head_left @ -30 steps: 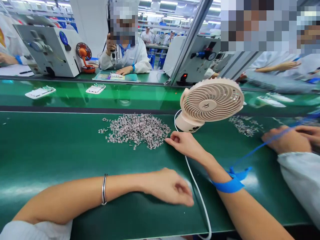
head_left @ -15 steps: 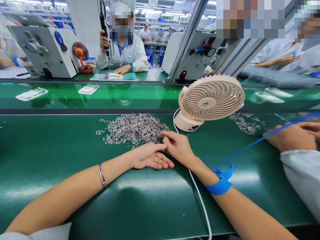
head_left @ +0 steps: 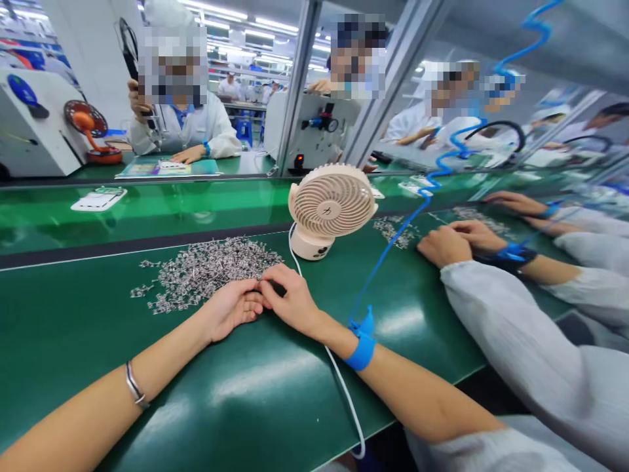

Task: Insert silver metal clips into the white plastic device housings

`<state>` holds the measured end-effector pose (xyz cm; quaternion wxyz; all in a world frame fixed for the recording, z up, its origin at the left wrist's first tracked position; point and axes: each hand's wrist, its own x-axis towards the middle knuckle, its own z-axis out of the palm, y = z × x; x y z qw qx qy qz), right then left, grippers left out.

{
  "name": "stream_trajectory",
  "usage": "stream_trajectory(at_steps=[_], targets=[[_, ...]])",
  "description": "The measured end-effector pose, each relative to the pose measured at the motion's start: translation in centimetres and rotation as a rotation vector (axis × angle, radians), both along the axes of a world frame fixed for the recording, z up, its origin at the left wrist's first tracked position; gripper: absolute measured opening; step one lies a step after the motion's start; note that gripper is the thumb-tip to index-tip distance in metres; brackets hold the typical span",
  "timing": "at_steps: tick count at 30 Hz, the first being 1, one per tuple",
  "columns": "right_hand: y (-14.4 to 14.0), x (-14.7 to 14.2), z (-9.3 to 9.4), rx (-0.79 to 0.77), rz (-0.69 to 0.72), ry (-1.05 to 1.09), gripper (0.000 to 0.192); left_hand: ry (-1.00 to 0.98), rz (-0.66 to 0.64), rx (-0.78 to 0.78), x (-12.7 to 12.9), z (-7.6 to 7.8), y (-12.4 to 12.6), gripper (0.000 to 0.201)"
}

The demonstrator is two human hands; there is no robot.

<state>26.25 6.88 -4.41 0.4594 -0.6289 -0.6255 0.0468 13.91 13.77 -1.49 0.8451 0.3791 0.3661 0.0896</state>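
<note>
A loose pile of small silvery metal parts [head_left: 206,269] lies on the green mat [head_left: 73,328]. My left hand [head_left: 230,309] rests on the mat at the pile's near right edge, fingers curled inward. My right hand [head_left: 291,301] lies beside it, and its fingertips meet those of the left hand at the pile's edge. Whether either hand pinches a part is too small to see. A blue strap [head_left: 362,345] with a coiled blue cord wraps my right wrist, and a thin metal bangle [head_left: 133,387] sits on my left forearm.
A beige desk fan [head_left: 330,208] stands just behind my hands, its white cable [head_left: 344,393] running under my right forearm to the mat's front edge. A co-worker's hands [head_left: 445,244] work at a second pile [head_left: 393,229] on the right. White trays [head_left: 98,198] sit on the belt behind.
My left hand slid forward from the near mat to the pile and met my right hand. Its fingers have since curled. The view has swung right, showing more co-workers.
</note>
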Motion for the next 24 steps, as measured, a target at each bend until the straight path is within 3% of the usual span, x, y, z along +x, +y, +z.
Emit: stream_trajectory(at_steps=[6,16,24], targets=[[-0.11,-0.35,0.06,0.005,0.037,0.081,0.016,-0.016,0.044,0.046,-0.19,-0.32,-0.16,0.021],[-0.05,-0.32,-0.51,0.008,0.038,0.109,0.007,-0.041,0.012,0.071,-0.28,-0.44,0.01,0.018],[-0.21,-0.25,-0.29,0.012,0.065,0.12,0.011,-0.046,-0.006,0.071,-0.44,-0.57,-0.01,0.019]])
